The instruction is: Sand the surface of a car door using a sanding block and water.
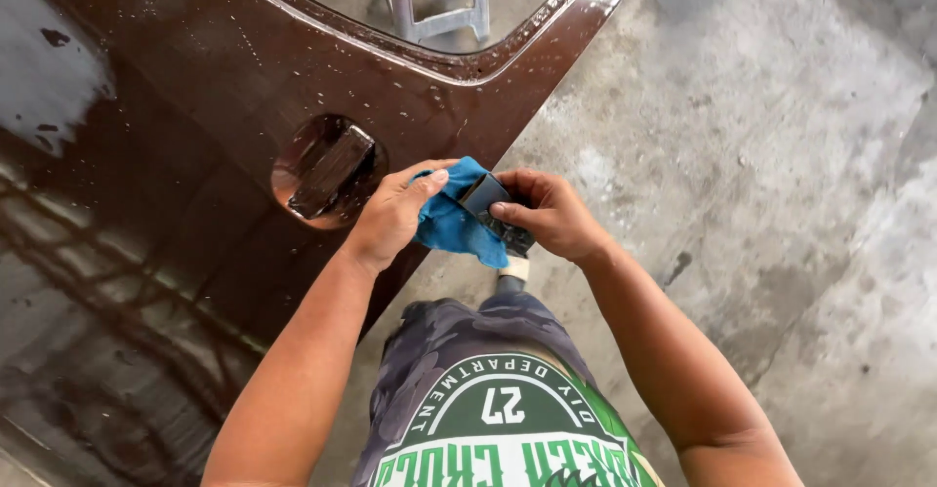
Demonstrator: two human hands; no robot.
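Blue cloth (451, 222), soft and crumpled, pinched in the closed grip of the left hand (393, 216) and pressed against a small dark rectangular block (485, 197), itself clamped between thumb and fingers of the right hand (553, 216). Judged mid-wipe: block partly wrapped, far end bare. Both forearms angled inward, wrists meeting above the knees. Left of the grip, a wet glossy brown car door panel (176, 155) with recessed handle hollow (328, 170); right and below, grey concrete floor (781, 155).
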